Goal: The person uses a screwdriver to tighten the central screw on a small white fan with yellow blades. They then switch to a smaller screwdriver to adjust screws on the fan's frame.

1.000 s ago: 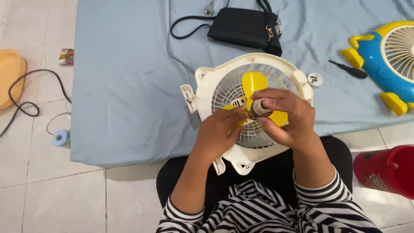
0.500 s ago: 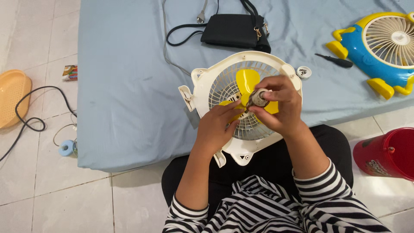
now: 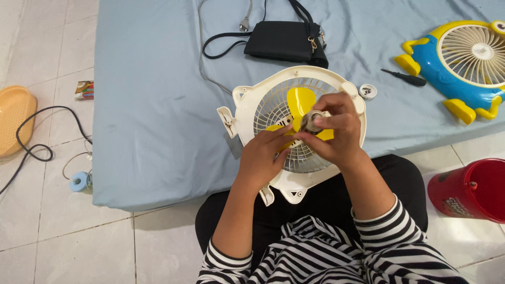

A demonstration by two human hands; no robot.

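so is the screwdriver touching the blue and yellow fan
Apart. The head view shows the black screwdriver lying on the blue sheet with a strip of bare sheet between its handle and the blue and yellow fan.

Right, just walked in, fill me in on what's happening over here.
A person in a striped top sits at the edge of a blue mattress with a cream fan housing propped against it. The right hand pinches a small round hub piece at the centre of the yellow blades; the left hand steadies the blades from below. A screwdriver, a black bag and a blue-and-yellow fan lie nearby.
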